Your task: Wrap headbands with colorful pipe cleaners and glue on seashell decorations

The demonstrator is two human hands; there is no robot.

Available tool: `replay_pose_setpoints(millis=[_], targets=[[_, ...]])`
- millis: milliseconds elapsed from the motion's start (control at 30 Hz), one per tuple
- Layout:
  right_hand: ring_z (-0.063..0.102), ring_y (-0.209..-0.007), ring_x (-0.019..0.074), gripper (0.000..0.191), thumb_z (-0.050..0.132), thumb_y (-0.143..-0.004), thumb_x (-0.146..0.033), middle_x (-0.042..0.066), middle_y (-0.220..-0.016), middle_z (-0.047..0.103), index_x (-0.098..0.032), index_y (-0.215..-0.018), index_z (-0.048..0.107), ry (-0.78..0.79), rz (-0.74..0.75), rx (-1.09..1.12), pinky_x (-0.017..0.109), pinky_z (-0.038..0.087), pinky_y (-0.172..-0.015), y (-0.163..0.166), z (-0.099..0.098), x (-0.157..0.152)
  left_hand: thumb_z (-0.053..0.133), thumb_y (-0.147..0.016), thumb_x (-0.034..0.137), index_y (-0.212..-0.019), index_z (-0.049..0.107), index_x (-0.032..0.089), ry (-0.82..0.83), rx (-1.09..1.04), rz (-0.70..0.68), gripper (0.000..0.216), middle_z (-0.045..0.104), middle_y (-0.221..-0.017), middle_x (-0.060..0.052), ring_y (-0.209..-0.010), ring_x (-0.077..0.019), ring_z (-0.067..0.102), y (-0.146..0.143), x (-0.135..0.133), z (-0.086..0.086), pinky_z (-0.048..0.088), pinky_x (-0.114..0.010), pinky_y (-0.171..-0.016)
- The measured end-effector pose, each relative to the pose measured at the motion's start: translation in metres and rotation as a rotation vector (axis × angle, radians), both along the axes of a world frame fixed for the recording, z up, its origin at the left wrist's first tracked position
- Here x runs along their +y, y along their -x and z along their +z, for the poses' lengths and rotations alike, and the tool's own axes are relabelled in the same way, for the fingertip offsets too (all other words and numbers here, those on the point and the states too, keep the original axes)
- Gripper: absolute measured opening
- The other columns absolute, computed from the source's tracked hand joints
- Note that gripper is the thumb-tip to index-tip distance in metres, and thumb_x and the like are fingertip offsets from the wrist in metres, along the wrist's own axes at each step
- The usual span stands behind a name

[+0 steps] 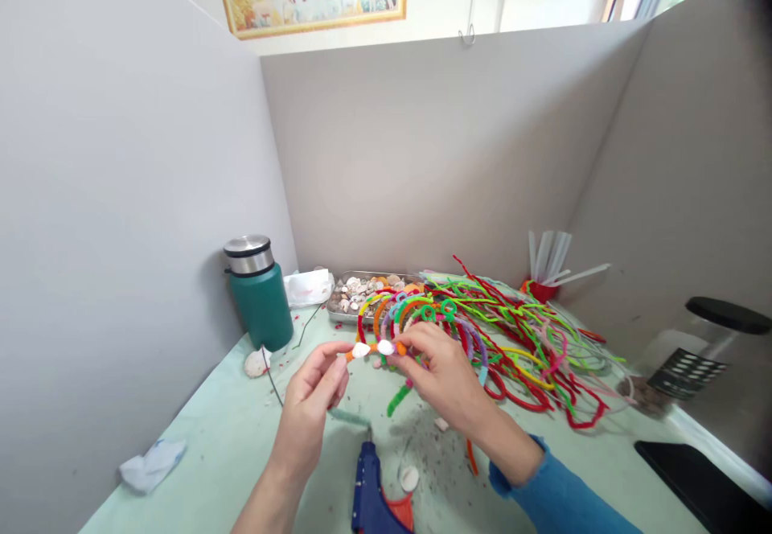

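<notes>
Between my two hands an orange pipe cleaner (373,347) is stretched, with two white shells (360,350) along it. My left hand (314,393) pinches its left end between thumb and fingers. Over on the other side, my right hand (443,369) grips the right end near the second shell, its fingertips partly hiding it. Curved, colourful pipe cleaner loops (381,309) stand or lie just behind the hands. Below them a blue glue gun (371,486) lies with its nozzle pointing away from me, beside a loose white shell (409,479).
A metal tray (343,318) of shells sits at the back. Green bottle (262,301) stands left, crumpled tissue (153,466) nearer. Tangled pipe cleaners (519,317) spread right, before a red cup (541,291) of glue sticks. A jar (681,365) and black flat object (700,478) lie far right.
</notes>
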State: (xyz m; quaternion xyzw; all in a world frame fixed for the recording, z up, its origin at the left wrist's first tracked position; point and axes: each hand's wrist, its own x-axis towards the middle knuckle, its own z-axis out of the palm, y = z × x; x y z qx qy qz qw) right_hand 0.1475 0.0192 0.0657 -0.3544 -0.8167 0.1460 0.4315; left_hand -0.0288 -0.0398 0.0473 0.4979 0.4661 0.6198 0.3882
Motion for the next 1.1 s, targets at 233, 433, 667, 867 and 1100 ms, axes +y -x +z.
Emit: replay_pose_setpoints(millis=[233,433,667,867,1100], targets=[[0.052,-0.070,0.0143,0.012,0.057,-0.081,-0.027,0.001,-0.072,0.058,-0.019,-0.074,0.061,0.053,-0.003,-0.022,0.025,0.037,-0.063,0.000,0.002,-0.003,0.050,-0.084,0.029,-0.116,0.057,0.026,-0.179,0.447,0.124,0.033,0.055,-0.092,-0.003,-0.057,-0.0082,0.045,-0.002,-0.003,0.001,0.038,-0.021,-0.053],[0.051,-0.073,0.0143,0.014,0.056,-0.083,-0.028,0.001,-0.074,0.058,-0.019,-0.075,0.063,0.065,0.052,-0.036,0.026,0.038,-0.066,0.003,0.004,-0.008,0.053,-0.083,0.019,-0.108,0.063,0.027,-0.374,0.653,0.251,0.028,0.058,-0.093,-0.003,-0.067,-0.0107,0.052,-0.001,-0.001,-0.001,0.040,-0.021,-0.057],[0.049,-0.070,0.0136,0.009,0.059,-0.080,-0.024,0.000,-0.070,0.056,-0.018,-0.075,0.063,0.077,0.067,-0.007,0.025,0.036,-0.062,0.004,0.003,-0.008,0.054,-0.082,0.016,-0.098,0.066,0.024,-0.433,0.682,0.333,0.022,0.061,-0.092,-0.003,-0.077,-0.0131,0.056,0.001,-0.001,-0.002,0.044,-0.024,-0.066],[0.050,-0.071,0.0132,0.013,0.057,-0.081,-0.024,0.001,-0.070,0.056,-0.017,-0.071,0.062,0.086,0.082,0.023,0.024,0.036,-0.062,0.002,0.005,-0.009,0.058,-0.079,0.019,-0.099,0.066,0.025,-0.416,0.558,0.331,0.022,0.063,-0.091,-0.002,-0.071,-0.0119,0.057,-0.002,-0.001,-0.003,0.046,-0.023,-0.064],[0.051,-0.067,0.0121,0.011,0.056,-0.081,-0.027,0.000,-0.073,0.058,-0.018,-0.081,0.062,0.210,0.009,0.169,0.022,0.038,-0.060,-0.002,-0.001,0.005,0.049,-0.085,0.034,-0.105,0.057,0.018,-0.060,0.164,0.051,0.027,0.053,-0.058,0.004,-0.049,-0.0071,0.044,0.002,0.001,0.002,0.037,-0.019,-0.047]])
